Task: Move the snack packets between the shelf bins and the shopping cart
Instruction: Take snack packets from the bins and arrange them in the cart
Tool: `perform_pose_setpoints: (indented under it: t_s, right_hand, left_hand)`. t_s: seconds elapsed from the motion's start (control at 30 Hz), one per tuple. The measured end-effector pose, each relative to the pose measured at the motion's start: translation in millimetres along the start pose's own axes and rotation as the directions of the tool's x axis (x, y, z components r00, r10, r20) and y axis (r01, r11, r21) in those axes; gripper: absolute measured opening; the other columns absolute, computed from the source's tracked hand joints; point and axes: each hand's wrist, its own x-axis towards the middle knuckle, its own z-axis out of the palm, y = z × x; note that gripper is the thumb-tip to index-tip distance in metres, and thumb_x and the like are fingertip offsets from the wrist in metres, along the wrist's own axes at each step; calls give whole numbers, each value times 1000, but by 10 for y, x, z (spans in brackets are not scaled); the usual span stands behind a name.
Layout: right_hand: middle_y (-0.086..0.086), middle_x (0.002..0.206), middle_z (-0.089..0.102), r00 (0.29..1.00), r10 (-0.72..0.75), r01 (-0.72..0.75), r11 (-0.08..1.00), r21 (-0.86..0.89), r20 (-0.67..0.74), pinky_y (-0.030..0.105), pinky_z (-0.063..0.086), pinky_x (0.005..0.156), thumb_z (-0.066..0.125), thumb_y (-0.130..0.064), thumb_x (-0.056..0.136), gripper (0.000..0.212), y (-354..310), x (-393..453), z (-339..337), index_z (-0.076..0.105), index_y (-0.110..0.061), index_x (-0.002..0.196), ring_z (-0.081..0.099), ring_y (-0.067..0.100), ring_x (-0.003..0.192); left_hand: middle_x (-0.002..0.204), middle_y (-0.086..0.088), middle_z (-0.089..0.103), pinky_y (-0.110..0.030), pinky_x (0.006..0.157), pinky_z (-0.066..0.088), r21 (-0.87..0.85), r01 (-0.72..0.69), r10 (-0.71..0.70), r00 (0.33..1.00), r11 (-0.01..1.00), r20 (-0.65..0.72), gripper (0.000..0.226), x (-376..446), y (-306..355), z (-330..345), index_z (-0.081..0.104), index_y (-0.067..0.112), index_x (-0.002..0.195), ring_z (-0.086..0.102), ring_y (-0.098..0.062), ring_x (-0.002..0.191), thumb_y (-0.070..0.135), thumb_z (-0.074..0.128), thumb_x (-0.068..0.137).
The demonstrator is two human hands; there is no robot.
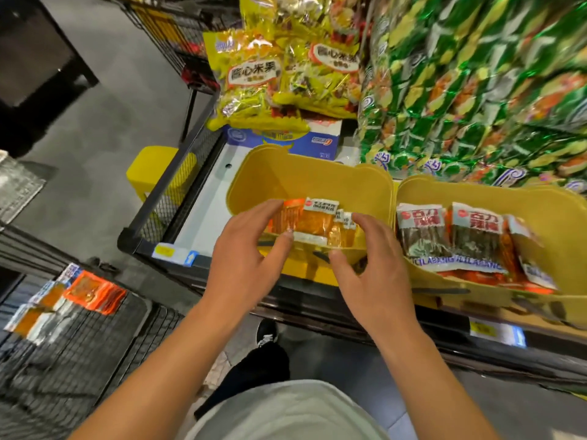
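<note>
A row of small orange snack packets stands at the front of the left yellow shelf bin. My left hand grips the left end of the row, thumb on a packet's white lower edge. At the row's right end my right hand has its fingers curled over the packets and its thumb in front of the bin wall. More orange packets lie in the black wire shopping cart at lower left.
A second yellow bin on the right holds dark and orange packets. Large yellow bags and green bags are stacked behind the bins. The shelf's black front edge runs under my wrists.
</note>
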Motion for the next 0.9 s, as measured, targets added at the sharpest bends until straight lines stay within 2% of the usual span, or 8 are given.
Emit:
perform_pose_setpoints:
  t_s: [0.07,0.17,0.3,0.37,0.5,0.6,0.7,0.9]
  right_hand:
    - [-5,143,46,1000,20,-20,1000,13,-21,23,29,106,67,-29,93,55,-23,222,24,47,-21,144,40,11,133]
    - [-5,140,47,996,90,-90,996,-9,-25,31,37,102,66,-34,93,56,-42,556,88,45,-24,144,45,14,129]
    - [0,143,49,972,222,-202,957,-207,74,37,41,101,62,-49,93,63,-11,979,279,43,-21,146,50,22,128]
    - [3,144,49,940,314,-253,904,-343,133,37,41,101,60,-53,93,66,-2,1162,396,42,-19,147,47,25,130]
    - [7,137,52,881,450,-343,819,-459,144,37,45,94,61,-54,92,64,91,1421,633,46,-14,140,53,28,122]
    - [9,131,56,814,549,-375,746,-550,189,36,48,86,63,-56,90,65,207,1555,779,48,-12,134,59,28,115]
    - [7,118,63,741,627,-421,713,-561,241,29,47,76,69,-51,88,52,272,1643,875,54,-14,121,63,26,102]
    - [3,110,62,697,679,-493,686,-535,229,38,54,90,78,-46,81,50,393,1688,964,54,-15,113,63,24,101]
  left_hand:
    - [137,7,59,-27,101,42,30,-10,9,1000,999,16,52,206,-102,-6,57,24,138,50,-9,126,40,58,88]
    - [137,2,60,-21,106,33,88,-51,48,998,995,36,52,520,-301,-16,59,20,138,50,-15,129,37,60,88]
    - [137,-2,61,-18,107,27,115,-83,73,994,990,86,52,872,-566,-35,60,18,135,51,-20,128,37,59,88]
    - [137,-4,61,-19,108,25,128,-100,83,988,987,133,52,1021,-694,-43,61,17,135,51,-22,128,36,60,86]
    - [142,-5,56,-30,113,28,140,-134,99,967,981,235,56,1235,-905,-59,58,18,137,46,-28,134,37,60,85]
    - [147,-4,51,-25,115,20,105,-148,112,950,983,290,60,1339,-975,-49,57,18,139,39,-27,139,47,52,86]
    - [148,-7,50,-12,117,10,60,-198,171,937,978,306,60,1425,-1050,3,57,16,139,35,-27,142,47,52,87]
    - [146,-6,51,-9,117,5,26,-215,199,938,976,284,52,1465,-1096,99,59,13,136,29,-29,144,19,74,86]
